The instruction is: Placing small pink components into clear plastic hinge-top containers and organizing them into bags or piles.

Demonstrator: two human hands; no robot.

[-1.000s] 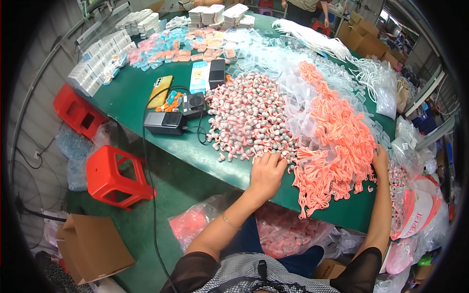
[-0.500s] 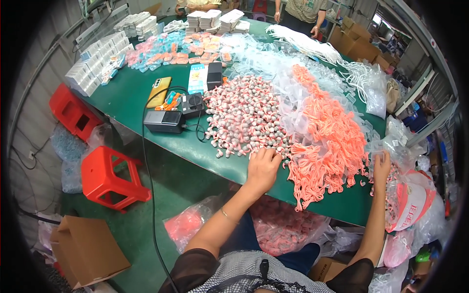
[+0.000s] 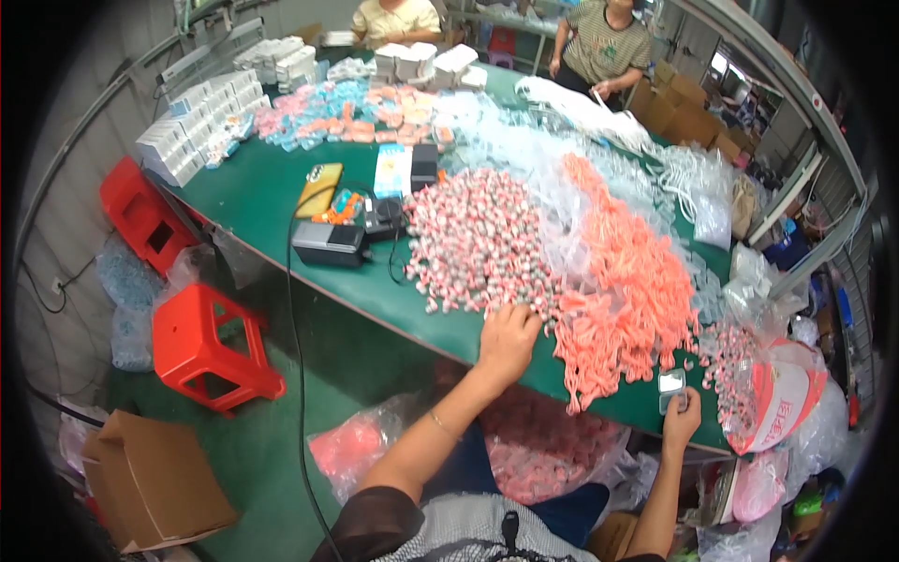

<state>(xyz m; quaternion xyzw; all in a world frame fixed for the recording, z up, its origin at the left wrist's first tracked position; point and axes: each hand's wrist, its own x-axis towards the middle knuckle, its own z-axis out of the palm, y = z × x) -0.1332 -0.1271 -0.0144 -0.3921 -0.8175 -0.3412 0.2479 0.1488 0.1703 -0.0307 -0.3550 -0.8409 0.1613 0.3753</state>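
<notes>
My left hand (image 3: 510,339) rests at the near edge of a pile of small grey-and-pink bulb-shaped pieces (image 3: 478,234). Its fingers are curled down and pressed together; the tips are hidden, so what they grip cannot be made out. At the table's near right edge, my right hand (image 3: 684,417) pinches a small clear plastic case (image 3: 671,386) with a whitish upper part. Between the two hands spreads a heap of bundled coral cords (image 3: 627,300). More grey-and-pink pieces spill from a bag (image 3: 726,365) just beyond my right hand.
Clear plastic cases (image 3: 496,122) and white cables (image 3: 585,108) cover the far part of the green table (image 3: 253,197). A yellow phone (image 3: 319,190) and a black box-shaped device (image 3: 328,244) lie to the left. Red stools (image 3: 201,342) stand beside the table. Two people are at the far side.
My right hand has drawn back toward me from the bags at the right and now shows a small clear case. The left hand stays at the pile's edge. The view has tilted up slightly.
</notes>
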